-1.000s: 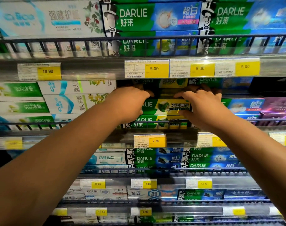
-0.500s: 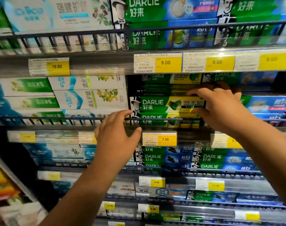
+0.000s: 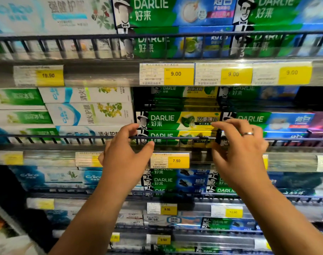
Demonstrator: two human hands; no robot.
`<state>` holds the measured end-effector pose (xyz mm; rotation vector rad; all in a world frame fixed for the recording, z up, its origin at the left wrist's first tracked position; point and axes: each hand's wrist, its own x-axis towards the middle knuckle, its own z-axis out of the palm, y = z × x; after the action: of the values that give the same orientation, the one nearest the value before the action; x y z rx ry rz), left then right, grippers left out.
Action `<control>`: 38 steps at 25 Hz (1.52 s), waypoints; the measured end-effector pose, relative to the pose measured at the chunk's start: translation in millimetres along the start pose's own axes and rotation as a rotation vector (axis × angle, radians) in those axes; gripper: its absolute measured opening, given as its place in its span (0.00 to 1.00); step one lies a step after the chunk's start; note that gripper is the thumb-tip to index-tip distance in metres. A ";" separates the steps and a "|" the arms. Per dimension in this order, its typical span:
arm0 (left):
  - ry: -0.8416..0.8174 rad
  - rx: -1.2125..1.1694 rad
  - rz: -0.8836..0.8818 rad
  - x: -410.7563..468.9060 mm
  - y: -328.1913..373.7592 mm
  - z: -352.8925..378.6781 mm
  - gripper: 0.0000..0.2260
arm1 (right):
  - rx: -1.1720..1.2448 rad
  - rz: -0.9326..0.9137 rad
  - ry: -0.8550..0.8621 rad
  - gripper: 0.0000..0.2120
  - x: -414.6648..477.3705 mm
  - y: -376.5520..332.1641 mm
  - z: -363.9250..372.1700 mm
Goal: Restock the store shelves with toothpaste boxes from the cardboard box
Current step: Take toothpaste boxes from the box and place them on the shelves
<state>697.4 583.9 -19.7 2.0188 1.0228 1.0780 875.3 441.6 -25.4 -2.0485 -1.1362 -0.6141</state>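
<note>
Green-and-yellow Darlie toothpaste boxes [image 3: 177,120] lie stacked on the middle shelf, behind a dark wire rail [image 3: 175,138]. My left hand [image 3: 125,153] is just in front of the rail at the stack's left end, fingers loosely curved, thumb spread, holding nothing. At the stack's right end is my right hand [image 3: 238,150], which wears a ring. Its fingers reach left near a dark divider [image 3: 218,135], and it holds no box. The cardboard box is out of view.
White-and-blue toothpaste boxes [image 3: 89,113] fill the shelf to the left and blue Darlie boxes [image 3: 286,120] the right. Price strips with yellow tags [image 3: 177,161] front each shelf. More stocked shelves lie above and below. The lower left corner is dark and blurred.
My left hand dropped from the box stack to the rail front. My right hand then drew back out of the shelf to the rail. The view moved closer.
</note>
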 end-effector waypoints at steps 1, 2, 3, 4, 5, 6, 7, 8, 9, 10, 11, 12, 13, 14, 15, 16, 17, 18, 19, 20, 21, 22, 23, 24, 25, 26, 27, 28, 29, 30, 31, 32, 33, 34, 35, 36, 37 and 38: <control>-0.009 -0.052 -0.014 1.4 0.0 1.1 0.18 | 0.092 0.055 -0.043 0.22 -6.9 -2.5 0.3; -0.016 -0.099 -0.033 2.9 0.0 2.3 0.18 | 0.199 0.111 -0.082 0.22 -11.8 -4.7 0.8; -0.020 -0.134 -0.055 4.1 -0.8 3.3 0.19 | 0.298 0.167 -0.107 0.23 -14.4 -6.3 0.7; -0.020 -0.154 -0.075 5.8 -3.1 4.0 0.19 | 0.371 0.225 -0.114 0.24 -15.1 -8.1 -0.5; -0.014 -0.152 -0.092 7.1 -5.5 4.0 0.20 | 0.414 0.284 -0.109 0.24 -14.5 -9.8 -2.4; -0.008 -0.127 -0.107 8.1 -7.9 4.0 0.20 | 0.440 0.343 -0.110 0.24 -13.6 -10.1 -4.1; -0.005 -0.083 -0.115 8.9 -9.4 3.6 0.21 | 0.472 0.401 -0.130 0.24 -12.2 -10.5 -6.2; -0.004 -0.037 -0.118 9.4 -10.0 3.1 0.21 | 0.524 0.457 -0.164 0.23 -10.4 -10.8 -7.6; -0.003 -0.002 -0.123 9.3 -9.0 2.6 0.21 | 0.579 0.504 -0.199 0.23 -8.9 -11.5 -8.8; -0.004 0.020 -0.131 9.3 -7.2 1.7 0.20 | 0.616 0.532 -0.221 0.22 -7.1 -11.4 -8.9; -0.009 0.034 -0.142 9.1 -5.0 0.4 0.20 | 0.635 0.546 -0.232 0.22 -5.6 -11.1 -8.6; -0.020 0.045 -0.153 9.2 -3.6 -0.8 0.19 | 0.649 0.557 -0.236 0.22 -4.0 -10.5 -7.4; -0.031 0.053 -0.161 9.2 -2.8 -1.8 0.19 | 0.669 0.568 -0.237 0.21 -2.5 -9.7 -6.3; -0.046 0.052 -0.167 9.7 -3.3 -2.6 0.19 | 0.693 0.579 -0.238 0.21 -1.1 -9.1 -5.1; -0.061 0.043 -0.175 9.8 -3.2 -3.6 0.18 | 0.716 0.590 -0.238 0.21 0.3 -8.7 -4.3; -0.072 0.023 -0.183 10.5 -3.7 -4.1 0.18 | 0.735 0.600 -0.238 0.20 1.7 -8.2 -3.5; -0.076 0.000 -0.186 11.2 -3.9 -3.8 0.19 | 0.750 0.610 -0.235 0.20 2.7 -7.7 -3.4; -0.077 -0.023 -0.193 11.9 -4.2 -3.0 0.19 | 0.765 0.619 -0.230 0.20 3.0 -7.1 -2.9; -0.076 -0.042 -0.204 12.6 -4.2 -2.2 0.20 | 0.781 0.625 -0.227 0.19 3.1 -6.8 -2.2; -0.074 -0.072 -0.220 13.8 -4.7 -1.3 0.21 | 0.796 0.628 -0.225 0.19 2.9 -6.5 -1.2; -0.069 -0.125 -0.241 15.4 -5.3 -0.5 0.21 | 0.806 0.627 -0.224 0.19 2.3 -6.1 -0.3; -0.065 -0.196 -0.264 16.7 -5.8 0.2 0.21 | 0.814 0.623 -0.222 0.20 1.9 -6.3 1.2; -0.064 -0.260 -0.280 17.3 -5.2 0.8 0.18 | 0.817 0.615 -0.217 0.20 1.1 -6.6 1.9; -0.063 -0.312 -0.291 17.2 -4.7 1.3 0.15 | 0.815 0.607 -0.211 0.20 0.6 -6.9 2.7; -0.057 -0.346 -0.302 16.9 -3.9 1.6 0.13 | 0.813 0.599 -0.202 0.20 0.0 -7.2 2.3; -0.048 -0.370 -0.310 16.8 -3.9 1.8 0.12 | 0.814 0.597 -0.194 0.19 -0.4 -7.5 1.8; -0.039 -0.389 -0.313 15.9 -2.7 1.9 0.11 | 0.819 0.596 -0.187 0.18 -0.9 -7.9 0.4; -0.032 -0.405 -0.311 14.2 -2.0 1.6 0.11 | 0.829 0.597 -0.181 0.17 -1.3 -8.0 -0.6; -0.029 -0.417 -0.307 12.2 -0.6 1.1 0.11 | 0.841 0.599 -0.177 0.17 -1.7 -8.1 -1.7; -0.025 -0.425 -0.303 10.9 0.1 0.8 0.11 | 0.847 0.602 -0.176 0.17 -2.0 -8.3 -2.3; -0.024 -0.427 -0.299 10.3 -0.1 0.5 0.11 | 0.847 0.603 -0.180 0.17 -2.1 -8.4 -2.5; -0.026 -0.426 -0.294 9.7 -0.6 0.7 0.11 | 0.843 0.602 -0.183 0.17 -2.1 -8.4 -2.1; -0.029 -0.422 -0.288 9.4 -0.9 0.4 0.11 | 0.834 0.599 -0.187 0.17 -2.0 -8.0 -1.9; -0.035 -0.417 -0.285 9.2 -0.8 -0.1 0.11 | 0.819 0.594 -0.190 0.17 -1.5 -7.6 -1.6; -0.042 -0.409 -0.284 9.2 -0.4 -1.0 0.11 | 0.795 0.582 -0.193 0.18 -1.2 -7.2 -2.2; -0.052 -0.397 -0.283 9.0 -0.1 -2.3 0.11 | 0.768 0.564 -0.195 0.18 -1.1 -6.5 -2.3; -0.059 -0.386 -0.282 7.8 0.9 -3.8 0.12 | 0.741 0.547 -0.196 0.18 -1.6 -5.8 -2.7; -0.059 -0.378 -0.281 6.1 1.3 -5.5 0.13 | 0.722 0.535 -0.191 0.19 -2.6 -5.3 -2.8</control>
<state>695.3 589.3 -13.7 1.5450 0.9559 0.9705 869.2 440.1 -23.5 -1.6660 -0.7021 0.2395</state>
